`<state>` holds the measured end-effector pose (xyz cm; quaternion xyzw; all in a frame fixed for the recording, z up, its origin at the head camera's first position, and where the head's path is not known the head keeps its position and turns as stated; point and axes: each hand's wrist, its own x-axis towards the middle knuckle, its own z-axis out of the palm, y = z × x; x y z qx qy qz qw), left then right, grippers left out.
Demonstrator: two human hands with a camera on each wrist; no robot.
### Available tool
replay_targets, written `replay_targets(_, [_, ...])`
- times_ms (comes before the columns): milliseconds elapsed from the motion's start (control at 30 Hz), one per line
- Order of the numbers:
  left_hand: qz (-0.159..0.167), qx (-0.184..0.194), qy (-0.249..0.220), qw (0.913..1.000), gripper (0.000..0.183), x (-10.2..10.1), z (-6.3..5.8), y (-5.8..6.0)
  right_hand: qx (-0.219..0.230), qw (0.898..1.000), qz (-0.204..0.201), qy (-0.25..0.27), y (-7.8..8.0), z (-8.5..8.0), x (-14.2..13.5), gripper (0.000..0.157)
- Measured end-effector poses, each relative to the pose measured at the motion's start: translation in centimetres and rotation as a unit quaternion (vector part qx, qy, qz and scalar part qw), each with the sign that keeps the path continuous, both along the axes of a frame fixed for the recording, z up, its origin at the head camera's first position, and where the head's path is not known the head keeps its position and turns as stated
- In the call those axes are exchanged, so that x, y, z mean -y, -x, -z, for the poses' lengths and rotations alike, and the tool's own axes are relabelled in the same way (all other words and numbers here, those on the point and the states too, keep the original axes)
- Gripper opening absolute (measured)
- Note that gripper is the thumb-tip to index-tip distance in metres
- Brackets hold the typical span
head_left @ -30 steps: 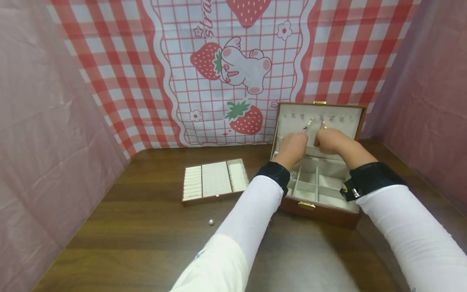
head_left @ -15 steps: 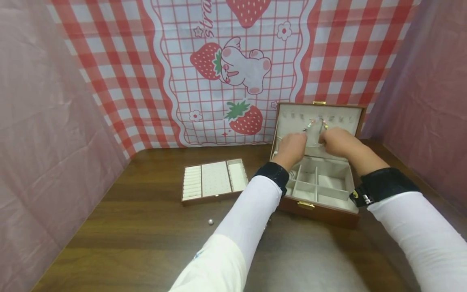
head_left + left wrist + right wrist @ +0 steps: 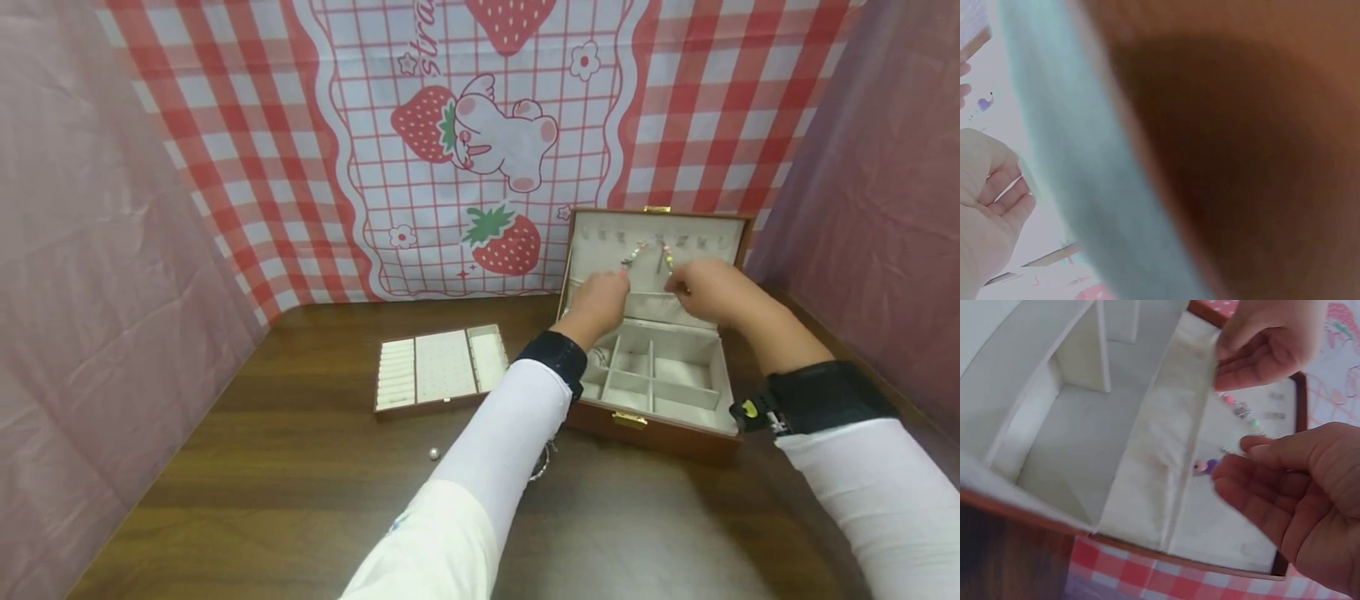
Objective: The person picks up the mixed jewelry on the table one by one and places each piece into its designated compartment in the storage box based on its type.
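Observation:
A string of colourful beads (image 3: 636, 250) hangs from the hooks inside the raised lid of a brown jewelry box (image 3: 648, 433). My left hand (image 3: 600, 304) is at its left side, with thumb and fingers curled in at a pink bead; the contact is partly hidden. In the right wrist view those left fingers also lie close to the lid's cream pocket (image 3: 1160, 444). At the right strand, my right hand (image 3: 712, 292) has its thumb apart from loosely bent fingers. A purple bead (image 3: 1211, 465) shows beside its fingertips. The box lining fills most of the left wrist view.
Left of the box lies a jewelry tray (image 3: 442, 367) with ring rolls and a dotted panel. A small pearl-like piece (image 3: 434, 454) sits on the wooden table (image 3: 300, 483). Half hidden by my left sleeve is a silvery loop (image 3: 542, 467). Partitions divide the box (image 3: 630, 387).
My right hand has drawn back to the right, away from the bead string. The left hand has stayed almost in place. More of the silvery loop shows beside the left sleeve.

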<state>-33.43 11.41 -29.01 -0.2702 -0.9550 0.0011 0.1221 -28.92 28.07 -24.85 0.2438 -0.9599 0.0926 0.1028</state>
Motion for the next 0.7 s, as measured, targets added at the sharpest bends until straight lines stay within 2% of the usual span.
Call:
replay_targets(133, [0.017,-0.001,0.002,0.9999,0.019,0.6,-0.4,-0.3,0.008,1.000,-0.007,-0.012,-1.1,-0.3,0.8,0.017])
replay_targets(367, [0.031,0.029,-0.010,0.9990,0.031,2.4,-1.4,-1.1,0.001,0.999,-0.043,-0.006,-2.6,-0.3,3.0,0.014])
replay_targets(533, [0.067,0.033,-0.016,0.9971,0.030,4.5,-2.2,-2.4,-0.006,0.997,-0.070,0.020,-4.0,-0.1,4.7,0.015])
replay_targets(700, [0.075,0.035,-0.028,0.9961,0.026,6.6,-2.9,-4.0,-0.012,0.996,-0.082,0.040,-5.0,0.5,6.1,0.017])
